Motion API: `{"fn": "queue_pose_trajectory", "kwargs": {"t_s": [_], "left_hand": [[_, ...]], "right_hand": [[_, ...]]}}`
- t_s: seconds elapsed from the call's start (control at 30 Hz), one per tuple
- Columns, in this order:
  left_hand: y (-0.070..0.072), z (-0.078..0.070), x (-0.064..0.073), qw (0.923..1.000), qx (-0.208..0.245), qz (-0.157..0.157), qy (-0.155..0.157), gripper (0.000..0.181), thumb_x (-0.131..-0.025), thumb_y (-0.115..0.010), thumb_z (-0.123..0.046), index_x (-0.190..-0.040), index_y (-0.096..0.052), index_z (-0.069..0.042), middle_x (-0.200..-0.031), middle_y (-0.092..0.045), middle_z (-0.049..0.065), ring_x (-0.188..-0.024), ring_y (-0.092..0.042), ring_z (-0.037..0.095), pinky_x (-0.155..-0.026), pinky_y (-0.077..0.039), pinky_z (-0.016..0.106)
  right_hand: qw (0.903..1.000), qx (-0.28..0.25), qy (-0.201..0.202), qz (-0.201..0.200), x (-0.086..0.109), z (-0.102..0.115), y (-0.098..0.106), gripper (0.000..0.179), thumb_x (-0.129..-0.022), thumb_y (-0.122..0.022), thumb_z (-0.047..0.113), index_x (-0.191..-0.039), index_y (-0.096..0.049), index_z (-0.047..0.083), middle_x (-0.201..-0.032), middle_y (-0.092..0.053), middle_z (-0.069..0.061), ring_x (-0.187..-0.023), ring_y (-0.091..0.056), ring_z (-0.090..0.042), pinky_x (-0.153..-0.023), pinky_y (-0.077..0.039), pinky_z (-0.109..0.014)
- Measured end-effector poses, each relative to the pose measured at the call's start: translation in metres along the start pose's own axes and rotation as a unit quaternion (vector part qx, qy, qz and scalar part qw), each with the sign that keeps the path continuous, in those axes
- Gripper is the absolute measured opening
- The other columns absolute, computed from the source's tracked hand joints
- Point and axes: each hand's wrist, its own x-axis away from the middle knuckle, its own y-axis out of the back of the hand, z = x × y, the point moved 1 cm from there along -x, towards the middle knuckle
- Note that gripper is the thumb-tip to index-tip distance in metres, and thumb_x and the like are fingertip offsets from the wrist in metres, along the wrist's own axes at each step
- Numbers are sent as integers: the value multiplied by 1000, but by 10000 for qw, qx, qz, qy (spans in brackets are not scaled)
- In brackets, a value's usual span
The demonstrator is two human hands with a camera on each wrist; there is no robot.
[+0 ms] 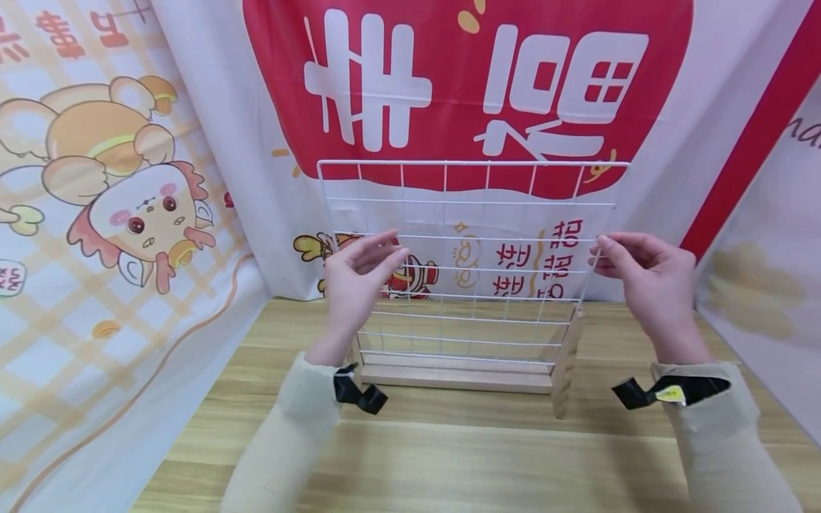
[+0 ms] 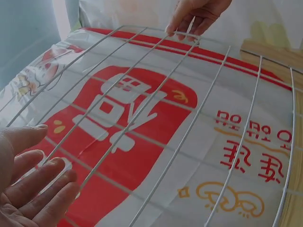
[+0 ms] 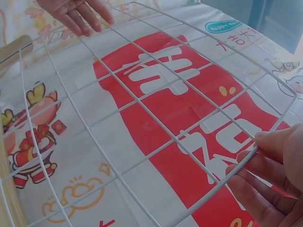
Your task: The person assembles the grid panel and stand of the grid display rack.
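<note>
A white wire grid panel [image 1: 471, 163] stands upright on a wooden base [image 1: 455, 379]. At the panel's right edge, my right hand [image 1: 661, 285] pinches the side wire between thumb and fingers; the right wrist view shows this pinch [image 3: 270, 179] up close. My left hand [image 1: 359, 278] is in front of the panel's left part, its fingers loosely extended and holding nothing. In the left wrist view that hand [image 2: 40, 194] is beside the wires; whether a fingertip touches them I cannot tell.
Below the base is a wood-grain tabletop [image 1: 449, 463]. Behind it hangs a white cloth with a large red printed patch [image 1: 449, 92]. A cartoon-printed cloth [image 1: 128, 214] lines the left side, and a pale sheet [image 1: 763, 271] lines the right.
</note>
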Motion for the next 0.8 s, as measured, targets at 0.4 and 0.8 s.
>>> {"fn": "queue_pose_trajectory", "kwargs": {"t_s": [0.4, 0.8], "left_hand": [[69, 13, -1, 9913, 300, -1285, 13, 36, -87, -85, -21, -113, -74, 1, -100, -75, 12, -86, -74, 21, -78, -62, 31], [68, 11, -22, 9909, -251, -1166, 621, 39, -90, -80, -35, -118, -75, -9, -112, -74, 6, -96, -72, 21, -83, -60, 29]], "right_hand": [[10000, -62, -20, 29, 0, -1, 0, 43, -96, -69, 40, -131, -70, 16, -113, -73, -1, -93, -72, -8, -82, -54, -14], [9998, -160, 47, 63, 1, -2, -2, 42, -96, -69, 39, -131, -70, 15, -112, -73, -2, -94, -72, -9, -82, -54, -15]]}}
